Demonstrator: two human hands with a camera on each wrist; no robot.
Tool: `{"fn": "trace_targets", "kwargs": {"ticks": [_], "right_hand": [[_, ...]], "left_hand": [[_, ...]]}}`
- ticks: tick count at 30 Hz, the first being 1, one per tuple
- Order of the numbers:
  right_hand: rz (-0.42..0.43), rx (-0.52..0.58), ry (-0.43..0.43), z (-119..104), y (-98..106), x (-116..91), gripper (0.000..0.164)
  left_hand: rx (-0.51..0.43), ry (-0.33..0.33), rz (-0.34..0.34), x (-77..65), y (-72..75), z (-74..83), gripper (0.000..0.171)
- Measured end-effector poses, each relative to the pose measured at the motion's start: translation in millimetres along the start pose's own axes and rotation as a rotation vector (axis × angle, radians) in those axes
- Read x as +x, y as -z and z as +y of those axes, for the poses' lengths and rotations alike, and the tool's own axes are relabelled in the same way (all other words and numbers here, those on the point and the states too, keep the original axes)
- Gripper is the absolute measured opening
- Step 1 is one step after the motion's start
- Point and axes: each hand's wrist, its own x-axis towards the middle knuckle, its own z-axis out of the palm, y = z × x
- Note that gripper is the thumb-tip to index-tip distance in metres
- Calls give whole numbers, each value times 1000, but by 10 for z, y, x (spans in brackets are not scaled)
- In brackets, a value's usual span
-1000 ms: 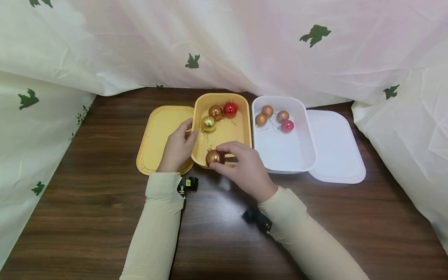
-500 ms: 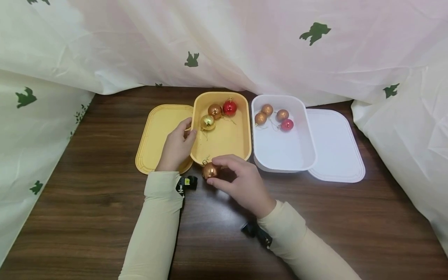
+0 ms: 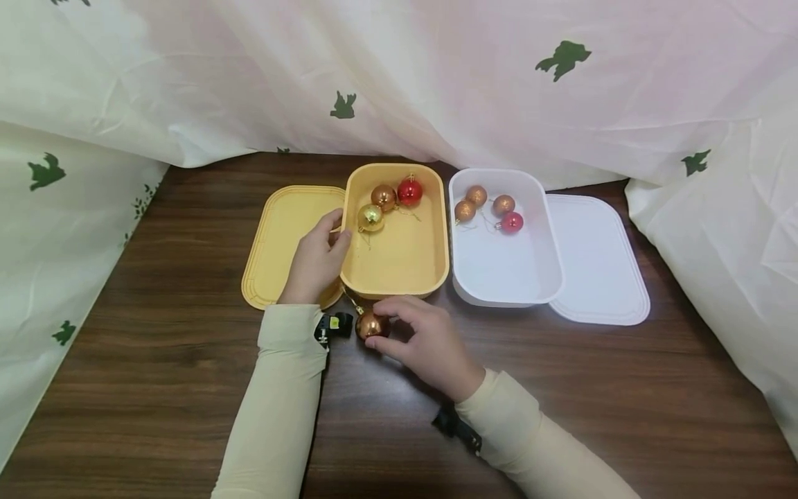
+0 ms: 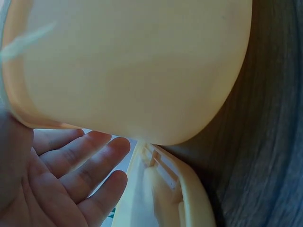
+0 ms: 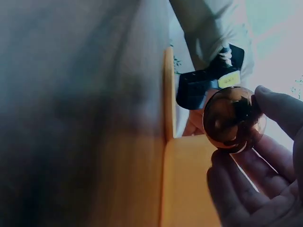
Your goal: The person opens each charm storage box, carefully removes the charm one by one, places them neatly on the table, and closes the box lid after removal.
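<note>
My right hand (image 3: 430, 339) pinches a shiny copper Christmas bauble (image 3: 371, 324) between thumb and fingers, in front of the yellow container. Gold cord trails from its cap. In the right wrist view the copper bauble (image 5: 232, 120) shows clearly at the fingertips. My left hand (image 3: 318, 258) holds the left rim of the yellow container (image 3: 399, 287); in the left wrist view the thumb lies at the rim and the fingers (image 4: 90, 177) sit outside the wall. Inside that container are a copper bauble (image 3: 383, 197), a red bauble (image 3: 409, 190) and a gold bauble (image 3: 370, 218).
A white container (image 3: 508, 277) stands to the right, holding several small copper baubles (image 3: 503, 204) and a small red one (image 3: 512, 222). A yellow lid (image 3: 280, 242) lies on the left, a white lid (image 3: 601, 263) on the right. White curtain (image 3: 399, 83) surrounds the dark wooden table (image 3: 156, 333).
My right hand has carried the copper bauble from over the yellow container's front end toward me, down past its front rim. The left hand has stayed at the container.
</note>
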Motion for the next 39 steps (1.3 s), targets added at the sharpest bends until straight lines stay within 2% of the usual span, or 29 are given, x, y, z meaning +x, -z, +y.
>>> {"fn": "trace_targets", "kwargs": {"ticks": [9, 19, 28, 34, 39], "right_hand": [[-35, 7, -116, 88, -53, -25, 38], [-128, 238, -342, 212, -121, -9, 37], [-140, 245, -391, 262, -118, 2, 35], [-130, 274, -406, 286, -125, 2, 34], [-119, 269, -412, 303, -137, 0, 33]], "left_hand": [[-7, 12, -4, 6, -11, 21, 48], [-14, 27, -8, 1, 5, 29, 48], [-22, 32, -6, 6, 8, 14, 48], [-78, 44, -23, 5, 3, 13, 52], [-119, 15, -12, 18, -28, 11, 54]]}}
